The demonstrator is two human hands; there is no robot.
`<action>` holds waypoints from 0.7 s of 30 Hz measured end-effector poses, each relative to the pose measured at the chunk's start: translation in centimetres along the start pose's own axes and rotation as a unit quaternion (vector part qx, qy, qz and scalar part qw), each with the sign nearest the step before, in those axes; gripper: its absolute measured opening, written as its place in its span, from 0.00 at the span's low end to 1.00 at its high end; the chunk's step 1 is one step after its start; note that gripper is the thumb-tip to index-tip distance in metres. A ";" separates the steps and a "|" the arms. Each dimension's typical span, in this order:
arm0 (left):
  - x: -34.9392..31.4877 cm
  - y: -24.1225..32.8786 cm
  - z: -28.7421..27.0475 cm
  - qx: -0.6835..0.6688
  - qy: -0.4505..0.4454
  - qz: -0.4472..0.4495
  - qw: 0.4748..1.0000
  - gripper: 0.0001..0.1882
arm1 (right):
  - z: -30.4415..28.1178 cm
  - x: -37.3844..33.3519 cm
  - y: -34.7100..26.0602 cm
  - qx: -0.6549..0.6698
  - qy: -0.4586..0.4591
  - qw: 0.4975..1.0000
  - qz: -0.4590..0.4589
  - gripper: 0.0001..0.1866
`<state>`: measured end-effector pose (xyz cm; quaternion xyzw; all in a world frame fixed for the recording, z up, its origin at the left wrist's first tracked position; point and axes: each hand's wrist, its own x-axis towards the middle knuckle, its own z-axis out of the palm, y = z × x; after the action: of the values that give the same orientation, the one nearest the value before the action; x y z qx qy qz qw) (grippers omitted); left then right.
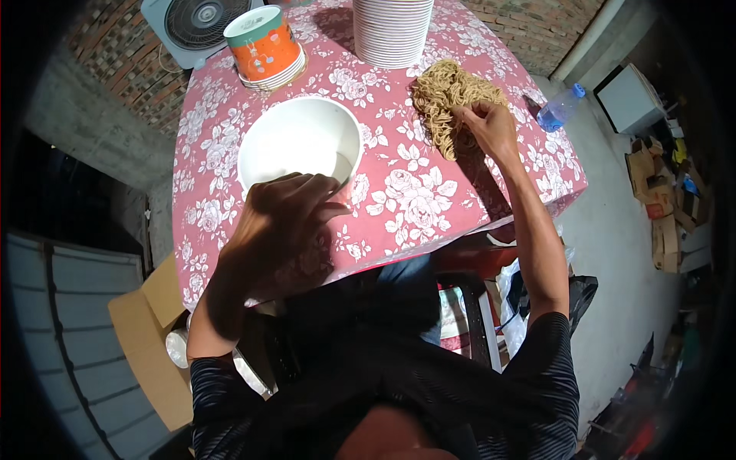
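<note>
A large white round bowl (295, 138) lies with its open mouth toward me on the left of the table. At its near rim is my left hand (287, 201), fingers curled over the edge and thumb below. To the right lies a tangled heap of thin tan looped strands (445, 100), like string or yarn; I cannot tell the material. My right hand (489, 126) pinches at the heap's near right side, thumb and forefinger together on strands.
A tall stack of white bowls (392, 31) and an orange and green stack of tubs (264, 50) stand at the back. Behind them is a fan (201, 21). A bottle with a blue cap (558, 109) is near the right edge. The table has a pink flowered cloth (418, 203).
</note>
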<state>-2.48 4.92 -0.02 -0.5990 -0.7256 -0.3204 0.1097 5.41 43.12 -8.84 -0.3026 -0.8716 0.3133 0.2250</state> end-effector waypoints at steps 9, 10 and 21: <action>-3.6 2.4 2.1 -0.063 0.057 0.021 0.996 0.16 | 0.6 -11.9 -8.2 0.144 -0.105 0.958 -0.225 0.06; -3.9 2.8 3.0 -0.082 0.076 0.014 0.994 0.18 | 0.0 -14.0 -9.7 0.202 -0.240 0.938 -0.149 0.06; -5.2 1.2 8.6 -0.569 -0.126 -0.320 0.747 0.11 | -2.1 -15.7 -11.3 0.169 -0.374 0.907 -0.096 0.08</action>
<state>1.94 5.98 -9.10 -0.3177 -0.5656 -0.6114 -0.4532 13.55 26.46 -2.80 -0.0351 -0.8504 0.5233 -0.0407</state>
